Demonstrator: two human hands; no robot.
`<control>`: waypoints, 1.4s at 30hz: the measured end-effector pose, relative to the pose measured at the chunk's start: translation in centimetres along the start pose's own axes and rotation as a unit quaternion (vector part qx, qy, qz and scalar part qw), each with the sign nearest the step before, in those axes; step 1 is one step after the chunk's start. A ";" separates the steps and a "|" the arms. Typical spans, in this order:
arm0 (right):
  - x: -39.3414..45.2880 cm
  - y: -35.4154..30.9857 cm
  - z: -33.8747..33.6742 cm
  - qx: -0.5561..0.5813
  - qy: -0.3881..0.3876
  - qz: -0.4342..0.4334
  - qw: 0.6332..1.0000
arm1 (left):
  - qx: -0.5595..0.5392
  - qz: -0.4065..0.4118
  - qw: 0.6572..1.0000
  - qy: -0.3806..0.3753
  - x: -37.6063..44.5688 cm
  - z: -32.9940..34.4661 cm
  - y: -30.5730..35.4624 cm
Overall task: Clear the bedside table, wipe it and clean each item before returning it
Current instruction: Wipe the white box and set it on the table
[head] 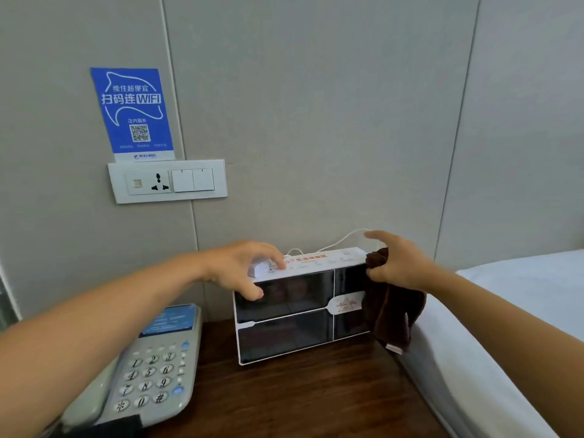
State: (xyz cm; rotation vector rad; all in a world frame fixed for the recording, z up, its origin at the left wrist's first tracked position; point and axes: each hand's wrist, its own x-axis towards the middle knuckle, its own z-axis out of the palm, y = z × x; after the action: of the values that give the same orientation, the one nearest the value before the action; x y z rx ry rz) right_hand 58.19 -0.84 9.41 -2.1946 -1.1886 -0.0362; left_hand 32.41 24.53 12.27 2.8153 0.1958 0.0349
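Observation:
A white display box (297,324) with dark glass panels stands upright at the back of the wooden bedside table (300,396), against the wall. My left hand (243,268) grips its top left corner, thumb on the front panel and fingers on the top. My right hand (399,260) is at the box's top right corner and holds a dark brown cloth (393,308) that hangs down beside the box. A grey desk telephone (151,371) sits on the table's left side, partly under my left forearm.
A white cable (341,240) runs from behind the box up along the wall. A socket and switch panel (167,181) and a blue WIFI sign (134,112) are on the wall at left. A white bed (505,327) borders the table's right edge.

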 end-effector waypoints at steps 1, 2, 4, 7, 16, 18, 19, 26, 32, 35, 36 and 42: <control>0.3 0.1 0.2 0.013 0.012 0.002 1.000 | -0.004 0.002 1.000 0.005 0.3 -0.2 -0.3; 0.4 0.2 0.5 0.021 0.023 0.003 1.000 | -0.007 0.004 1.000 0.012 0.6 -0.3 -0.6; 0.5 0.5 1.0 0.034 0.046 0.008 0.998 | -0.007 0.010 1.000 0.024 1.1 -0.5 -0.9; 0.2 1.1 1.8 0.036 0.074 0.017 0.996 | 0.003 0.007 1.000 0.026 1.5 -0.6 -1.4; 1.1 1.2 1.3 0.067 0.052 0.032 0.996 | -0.012 -0.018 0.999 0.034 1.8 -0.5 -1.5; 2.1 1.1 0.1 0.072 0.009 0.046 0.996 | -0.006 -0.036 0.999 0.017 1.8 -0.5 -1.2; 2.7 0.8 -0.5 0.063 -0.018 0.047 0.997 | 0.003 -0.043 0.999 0.012 1.8 -0.4 -1.1; 6.0 -2.2 -2.4 -0.056 -0.175 0.041 0.982 | 0.059 -0.033 0.997 0.032 1.6 0.8 -0.6; 5.2 -1.7 -2.2 -0.064 -0.106 -0.013 0.992 | 0.088 -0.016 0.995 0.046 0.7 0.9 -0.1; 4.9 -1.0 -1.8 -0.030 -0.081 -0.027 0.996 | 0.117 -0.045 0.991 0.038 0.8 1.1 0.1; 4.8 -0.9 -1.7 -0.017 -0.077 -0.027 0.997 | 0.120 -0.062 0.990 0.036 0.9 1.2 0.3; 4.5 -0.4 -1.2 0.021 -0.040 -0.028 0.999 | 0.146 -0.079 0.985 0.045 1.0 1.5 0.8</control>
State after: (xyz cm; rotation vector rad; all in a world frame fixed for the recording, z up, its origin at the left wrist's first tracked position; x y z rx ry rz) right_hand 60.88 2.00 12.00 -2.1435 -1.2832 0.0535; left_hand 33.58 23.42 11.07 3.0811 0.4802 0.1062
